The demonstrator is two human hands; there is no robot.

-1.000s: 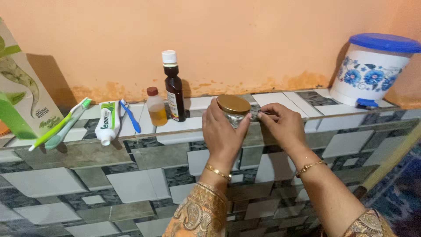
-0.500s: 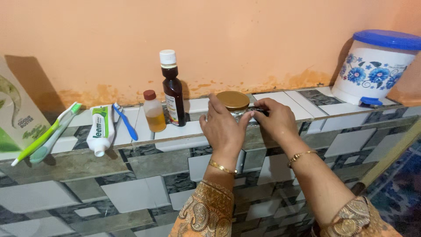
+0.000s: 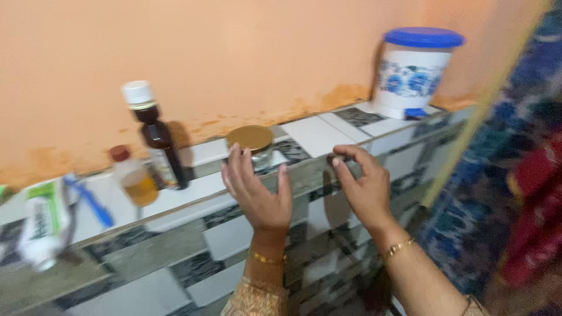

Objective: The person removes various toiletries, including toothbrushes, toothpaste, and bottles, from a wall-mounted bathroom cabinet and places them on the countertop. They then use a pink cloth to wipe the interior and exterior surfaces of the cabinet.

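A small glass jar point(image 3: 253, 146) with a gold lid stands on the tiled counter point(image 3: 319, 136), against the orange wall. The left hand point(image 3: 257, 190) hovers open just before it, fingers spread, holding nothing; the right hand point(image 3: 362, 184) pinches a small dark object point(image 3: 335, 158) right of the jar. Judged from this, the jar is between grips. Left of the jar: a dark brown bottle point(image 3: 157, 137), a small amber bottle point(image 3: 133, 178), a white-and-green tube point(image 3: 41, 225). Far right: a blue-lidded floral container point(image 3: 413, 73).
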